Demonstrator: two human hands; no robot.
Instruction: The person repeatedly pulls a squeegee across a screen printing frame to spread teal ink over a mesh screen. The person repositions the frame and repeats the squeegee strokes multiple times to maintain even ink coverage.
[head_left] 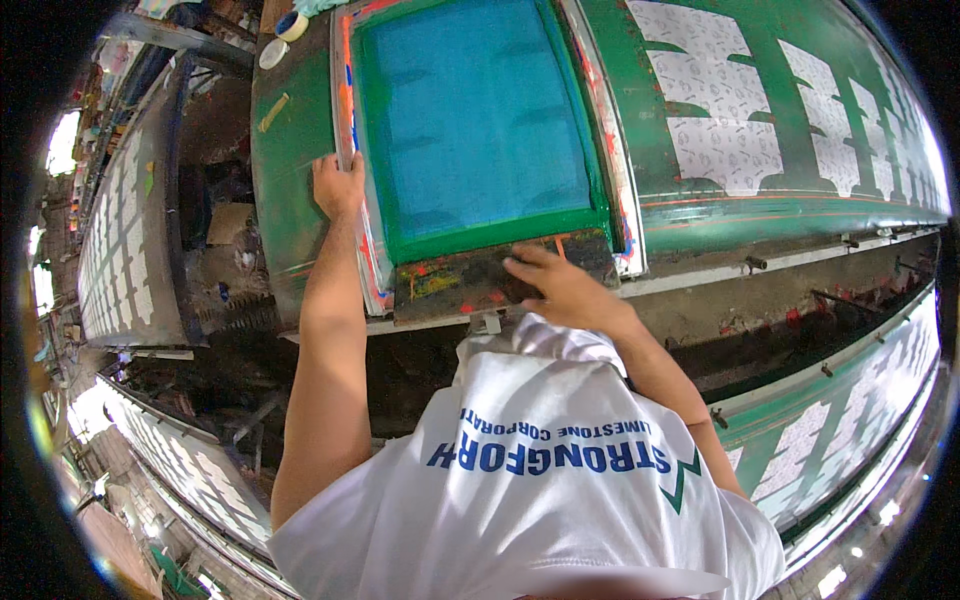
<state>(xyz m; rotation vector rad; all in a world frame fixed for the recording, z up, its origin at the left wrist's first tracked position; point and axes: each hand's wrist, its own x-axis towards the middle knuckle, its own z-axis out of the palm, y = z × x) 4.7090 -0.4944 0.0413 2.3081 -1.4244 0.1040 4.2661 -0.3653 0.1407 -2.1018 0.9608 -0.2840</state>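
A screen printing frame (pixel 480 120) with blue mesh and a green border lies on the long green table (pixel 285 180) in front of me. Its metal side rails are smeared with red, orange and blue paint. My left hand (pixel 339 186) grips the left rail, fingers closed at its edge. Over the dark, paint-stained board (pixel 440 290) at the frame's near end is my right hand (pixel 568 288), fingers apart and holding nothing. Whether its fingertips touch the board I cannot tell. Faint garment-like shapes show through the mesh.
Right of the frame, white patterned cloth pieces (pixel 715 95) lie along the table. A tape roll (pixel 291 26) and a round white lid (pixel 273 54) sit at the far left corner. Metal pegs (pixel 757 263) stick out from the near rail. More tables with cloth pieces stand left and behind.
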